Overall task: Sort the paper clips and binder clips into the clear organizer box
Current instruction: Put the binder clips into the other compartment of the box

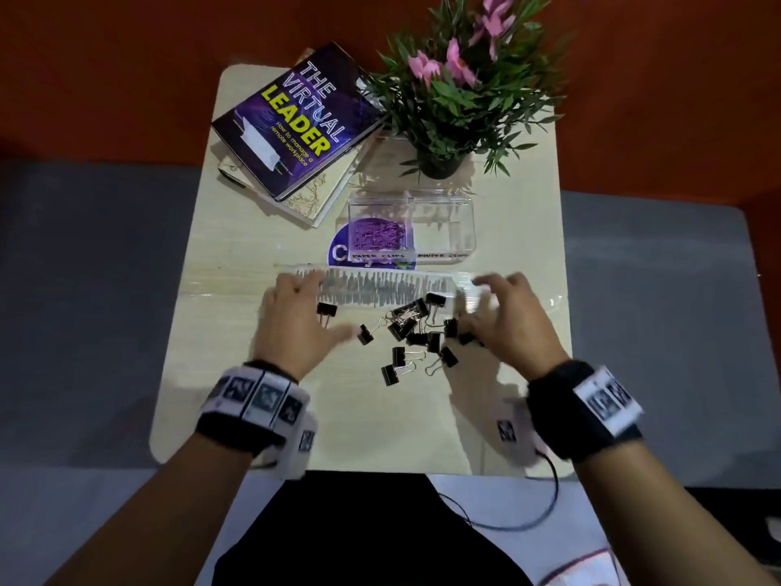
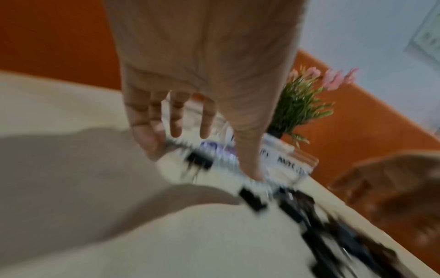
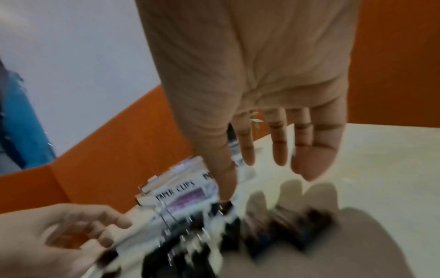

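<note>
The clear organizer box (image 1: 465, 205) stands at mid-table, its front labels reading "PAPER CLIPS" and "BINDER CLIPS". Purple paper clips (image 1: 378, 236) fill its left compartment, while the right compartment (image 1: 443, 230) looks bare. Several black binder clips (image 1: 416, 332) lie scattered on the table in front of it. My left hand (image 1: 304, 319) hovers at the pile's left with fingers spread, holding nothing; one binder clip (image 1: 326, 309) lies by its fingers. My right hand (image 1: 503, 323) hovers over the pile's right side, blurred, with straight fingers (image 3: 278, 143). The left wrist view shows straight fingers (image 2: 176, 120) above blurred clips (image 2: 199, 161).
A clear plastic strip with grey marks (image 1: 380, 285) lies between the box and the clips. A purple book (image 1: 296, 120) on other books sits at the back left, a potted plant (image 1: 443, 162) at the back right. The table's front edge (image 1: 380, 473) is near my body.
</note>
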Motion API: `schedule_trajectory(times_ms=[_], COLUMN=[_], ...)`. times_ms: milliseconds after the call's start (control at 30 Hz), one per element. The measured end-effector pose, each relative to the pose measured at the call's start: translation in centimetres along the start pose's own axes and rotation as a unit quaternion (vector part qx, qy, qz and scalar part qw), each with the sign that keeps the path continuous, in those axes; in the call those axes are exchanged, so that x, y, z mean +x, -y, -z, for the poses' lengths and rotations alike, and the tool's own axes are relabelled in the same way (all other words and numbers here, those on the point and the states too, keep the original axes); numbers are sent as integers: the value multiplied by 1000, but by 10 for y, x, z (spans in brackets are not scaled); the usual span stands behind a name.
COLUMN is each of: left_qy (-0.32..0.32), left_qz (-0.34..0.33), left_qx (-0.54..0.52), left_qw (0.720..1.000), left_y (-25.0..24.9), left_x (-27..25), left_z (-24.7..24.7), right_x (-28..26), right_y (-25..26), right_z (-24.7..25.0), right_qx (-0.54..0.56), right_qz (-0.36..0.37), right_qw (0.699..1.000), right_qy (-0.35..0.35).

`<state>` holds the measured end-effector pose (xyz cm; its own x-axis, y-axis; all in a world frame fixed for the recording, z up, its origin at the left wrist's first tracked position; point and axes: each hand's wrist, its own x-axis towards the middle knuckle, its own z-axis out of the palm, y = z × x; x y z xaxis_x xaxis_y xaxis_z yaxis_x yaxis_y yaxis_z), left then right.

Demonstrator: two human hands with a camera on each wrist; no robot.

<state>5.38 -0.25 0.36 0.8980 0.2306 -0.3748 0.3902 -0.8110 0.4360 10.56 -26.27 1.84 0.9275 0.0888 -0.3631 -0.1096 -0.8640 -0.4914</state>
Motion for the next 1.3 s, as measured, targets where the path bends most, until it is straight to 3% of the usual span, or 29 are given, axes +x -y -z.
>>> schedule_trajectory(times_ms=[67, 133, 267, 467, 1000, 1133, 1300], left_qy=[63, 97, 120, 77, 96, 65, -18], left_qz=[5, -55, -139, -146, -154, -166, -186], left_qx=[-11, 6, 68, 20, -113, -126, -162], left_qw=[998, 994, 981, 986, 977, 976, 969], left_y=[3, -8, -40, -54, -52, -66, -111], left_x=[-12, -16, -15, -4, 3, 5, 39], left_z=[-15, -29, -50, -57, -39, -19, 9], right_x=[-18, -31, -31, -18, -13, -12, 12], right_y=[-19, -19, -8, -10, -9, -10, 11], right_z=[-10, -23, -47, -53, -64, -49, -3], right_qx=[-4, -16, -37, 24, 134, 201, 232], right_qz=[-35, -7, 59, 71, 90, 70, 92], right_qw=[998, 997, 996, 997, 986, 975, 954], right_qy=[55, 80, 52, 20, -37, -71, -166])
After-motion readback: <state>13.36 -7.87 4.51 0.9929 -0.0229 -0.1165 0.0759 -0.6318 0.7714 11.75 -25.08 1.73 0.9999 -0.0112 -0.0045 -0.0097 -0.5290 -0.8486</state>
